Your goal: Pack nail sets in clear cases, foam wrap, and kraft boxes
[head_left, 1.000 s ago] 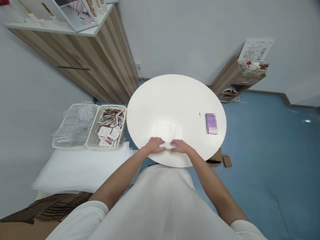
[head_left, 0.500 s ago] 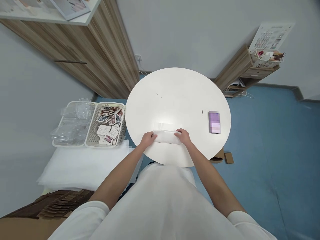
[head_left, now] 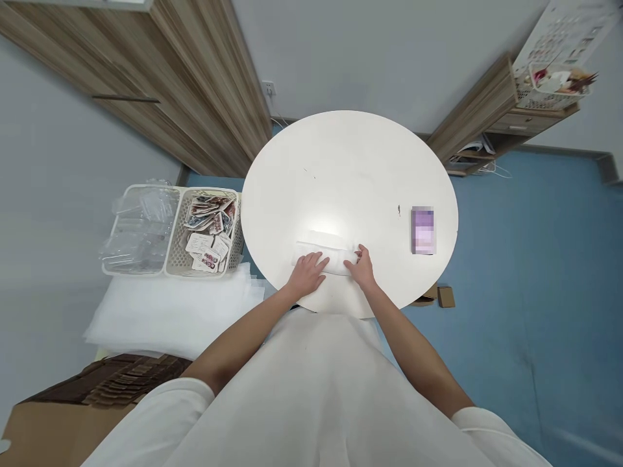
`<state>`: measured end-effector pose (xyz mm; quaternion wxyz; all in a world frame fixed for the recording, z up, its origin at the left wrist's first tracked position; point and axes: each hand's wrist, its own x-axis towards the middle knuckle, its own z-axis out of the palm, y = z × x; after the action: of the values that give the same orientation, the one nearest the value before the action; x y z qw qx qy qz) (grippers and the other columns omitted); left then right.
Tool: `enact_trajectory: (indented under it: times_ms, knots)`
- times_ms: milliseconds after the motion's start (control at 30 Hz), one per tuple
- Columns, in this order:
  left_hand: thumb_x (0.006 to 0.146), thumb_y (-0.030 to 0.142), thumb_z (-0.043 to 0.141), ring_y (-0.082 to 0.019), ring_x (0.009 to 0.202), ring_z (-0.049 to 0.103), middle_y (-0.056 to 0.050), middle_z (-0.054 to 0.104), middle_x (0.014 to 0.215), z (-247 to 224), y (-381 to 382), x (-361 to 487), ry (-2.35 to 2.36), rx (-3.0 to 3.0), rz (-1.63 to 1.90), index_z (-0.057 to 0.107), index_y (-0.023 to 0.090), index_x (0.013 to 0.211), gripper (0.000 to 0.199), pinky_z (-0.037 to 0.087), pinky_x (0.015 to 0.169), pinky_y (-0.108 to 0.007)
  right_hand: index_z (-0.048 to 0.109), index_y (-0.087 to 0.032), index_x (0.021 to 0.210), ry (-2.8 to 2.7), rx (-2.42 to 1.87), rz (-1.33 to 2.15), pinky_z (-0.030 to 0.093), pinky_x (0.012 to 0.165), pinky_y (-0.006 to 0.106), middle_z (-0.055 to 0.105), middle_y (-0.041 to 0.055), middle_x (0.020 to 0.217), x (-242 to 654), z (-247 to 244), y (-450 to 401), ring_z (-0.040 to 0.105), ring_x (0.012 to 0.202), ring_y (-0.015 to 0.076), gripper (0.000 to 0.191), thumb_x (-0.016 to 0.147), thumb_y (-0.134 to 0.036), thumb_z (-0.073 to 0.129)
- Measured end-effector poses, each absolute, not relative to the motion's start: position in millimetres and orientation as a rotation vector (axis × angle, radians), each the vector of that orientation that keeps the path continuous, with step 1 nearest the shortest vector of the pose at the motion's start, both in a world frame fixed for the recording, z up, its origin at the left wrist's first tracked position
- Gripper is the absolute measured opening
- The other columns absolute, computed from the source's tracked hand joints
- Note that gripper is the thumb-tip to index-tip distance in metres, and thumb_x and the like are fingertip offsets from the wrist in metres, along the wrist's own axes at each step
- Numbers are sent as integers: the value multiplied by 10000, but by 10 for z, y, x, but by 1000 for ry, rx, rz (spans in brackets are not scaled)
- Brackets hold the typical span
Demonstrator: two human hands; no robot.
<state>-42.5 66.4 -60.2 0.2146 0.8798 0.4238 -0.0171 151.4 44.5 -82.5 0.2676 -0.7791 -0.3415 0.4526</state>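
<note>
A folded strip of white foam sheet (head_left: 333, 259) lies near the front edge of the round white table (head_left: 350, 162). My left hand (head_left: 306, 272) rests on its left part, palm down with the fingers spread, pressing it to the tabletop. At the strip's right end, my right hand (head_left: 361, 266) pinches the edge between thumb and fingers. Whether anything is wrapped inside the foam cannot be seen. To the right on the table lies a purple, blurred-out pack (head_left: 422, 231).
Left of the table stand a white basket of cards (head_left: 207, 243) and a white basket of clear plastic pieces (head_left: 139, 237). Below them lies a stack of white foam sheets (head_left: 170, 311), beside an open cardboard box (head_left: 58, 428). Wooden cabinets (head_left: 204, 84) stand behind.
My left hand has gone from pinching the strip's left end to lying flat on it, further right. My right hand still grips the right end. The view has shifted slightly.
</note>
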Motion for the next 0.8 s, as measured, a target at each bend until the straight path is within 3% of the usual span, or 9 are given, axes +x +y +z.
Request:
enact_trajectory:
  times_ms: [200,400,600,800]
  knots:
    - [790,270,439,-291,1169,329,-99,327,1339,-710,586,-350,1224,2478,-86,285,266,1288,522,267,900,-421,517,-184,985,-850,-1836,1593,475,701,307,588,61,939,1566,-713,584,569,819,180,395,623,-314,607]
    - [795,184,392,-282,1151,350,-96,349,1322,-776,604,-396,1220,2513,-67,301,276,1280,502,278,885,-415,433,-215,1039,-875,-1909,1451,472,625,283,573,42,960,1511,-761,384,556,781,158,509,588,-358,622]
    - [777,72,330,-258,1112,378,-89,379,1292,-839,597,-295,1191,2555,-46,327,285,1263,531,306,855,-383,479,-183,888,-698,-1974,1380,458,544,261,555,42,812,1496,-888,199,529,687,148,265,694,-363,463]
    - [765,161,416,-265,1081,391,-107,397,1253,-835,525,-27,1090,2530,-11,371,251,1233,478,339,820,-376,507,-187,899,-935,-2065,1081,454,641,260,570,24,807,1444,-789,155,523,663,126,252,700,-334,456]
